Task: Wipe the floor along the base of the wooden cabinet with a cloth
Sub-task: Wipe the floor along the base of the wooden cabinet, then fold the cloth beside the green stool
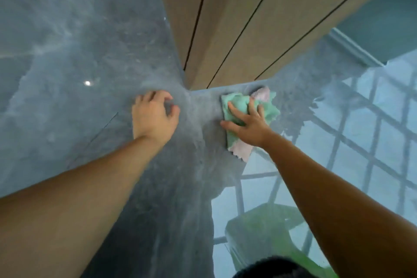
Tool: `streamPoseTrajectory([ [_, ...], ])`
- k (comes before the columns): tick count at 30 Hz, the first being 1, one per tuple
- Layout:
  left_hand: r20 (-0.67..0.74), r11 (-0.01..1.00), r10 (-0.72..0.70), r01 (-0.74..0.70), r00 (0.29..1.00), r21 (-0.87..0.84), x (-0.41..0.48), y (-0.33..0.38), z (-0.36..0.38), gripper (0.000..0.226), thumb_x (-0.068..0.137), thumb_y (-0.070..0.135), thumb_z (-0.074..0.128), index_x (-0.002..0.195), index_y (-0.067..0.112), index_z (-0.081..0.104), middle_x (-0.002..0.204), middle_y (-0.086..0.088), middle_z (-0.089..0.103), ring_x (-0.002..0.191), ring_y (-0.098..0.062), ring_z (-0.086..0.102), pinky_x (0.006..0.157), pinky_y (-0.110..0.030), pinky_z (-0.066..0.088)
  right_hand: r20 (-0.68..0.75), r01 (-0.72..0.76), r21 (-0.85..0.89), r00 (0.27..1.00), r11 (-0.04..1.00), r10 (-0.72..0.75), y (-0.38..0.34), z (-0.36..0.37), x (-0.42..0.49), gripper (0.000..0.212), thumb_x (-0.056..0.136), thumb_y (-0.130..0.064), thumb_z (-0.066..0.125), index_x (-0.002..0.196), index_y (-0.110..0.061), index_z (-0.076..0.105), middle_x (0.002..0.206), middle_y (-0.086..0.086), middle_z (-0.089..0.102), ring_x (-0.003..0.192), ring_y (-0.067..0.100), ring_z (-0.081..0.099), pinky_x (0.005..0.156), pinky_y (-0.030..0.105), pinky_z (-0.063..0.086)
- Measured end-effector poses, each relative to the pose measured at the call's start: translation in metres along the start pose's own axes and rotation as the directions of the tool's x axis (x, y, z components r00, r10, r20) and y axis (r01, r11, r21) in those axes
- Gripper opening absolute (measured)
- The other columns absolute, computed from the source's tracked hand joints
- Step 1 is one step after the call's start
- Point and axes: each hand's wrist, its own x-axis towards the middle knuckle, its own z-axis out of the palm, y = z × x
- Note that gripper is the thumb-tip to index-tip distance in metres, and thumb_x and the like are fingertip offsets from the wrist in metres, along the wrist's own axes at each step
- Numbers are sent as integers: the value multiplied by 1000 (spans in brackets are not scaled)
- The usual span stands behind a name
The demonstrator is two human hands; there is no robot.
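Note:
A green and pink cloth [237,102] lies flat on the glossy grey floor [67,52], just below the bottom edge of the wooden cabinet [237,29]. My right hand [247,123] presses down on the cloth with fingers spread. My left hand [155,115] rests on the bare floor to the left, near the cabinet's corner, its fingers curled and holding nothing. The cabinet has tan panels split by thin dark vertical gaps.
The polished floor mirrors a gridded window [372,131] at the right and a green shape [259,232] at the bottom. A pale skirting board [354,47] runs along a teal wall at the upper right. A thin floor joint [101,128] lies left of my left arm.

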Motion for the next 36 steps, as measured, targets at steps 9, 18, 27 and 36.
streamPoseTrajectory([
  [9, 212, 980, -157, 179, 965, -86, -73, 88, 83, 72, 77, 39, 73, 137, 14, 41, 140, -15, 44, 127, -36, 50, 100, -46, 44, -74, -125, 877, 919, 464, 387, 41, 2, -52, 42, 88, -16, 66, 129, -20, 60, 100, 4, 66, 83, 19, 63, 78, 35, 53],
  [18, 198, 925, -286, 216, 938, 313, -48, 76, 65, 31, 76, 32, 66, 106, 32, 60, 130, -12, 50, 122, -39, 46, 97, -43, 42, 243, -267, 815, 963, 515, 114, 15, 48, -90, 8, 92, -20, 61, 85, -16, 62, 67, 7, 54, 50, 16, 48, 49, 26, 41],
  [27, 934, 739, 80, 609, 348, -290, -95, 205, 57, 35, 75, 12, 68, 108, 19, 69, 92, -8, 75, 76, -22, 73, 75, -38, 59, -156, -164, 764, 892, 624, 425, 64, -64, -180, 33, 78, -19, 73, 64, -20, 43, 79, 5, 59, 78, 23, 55, 74, 37, 52],
  [36, 896, 662, 368, 747, -247, -65, -137, 280, 3, 53, 101, 11, 20, 148, -8, 33, 151, -35, 37, 141, -45, 38, 121, -51, 18, -544, 110, 660, 752, 743, 372, 57, -129, -330, 27, 75, -5, 69, 84, -16, 46, 64, -4, 49, 61, 24, 44, 48, 23, 32],
])
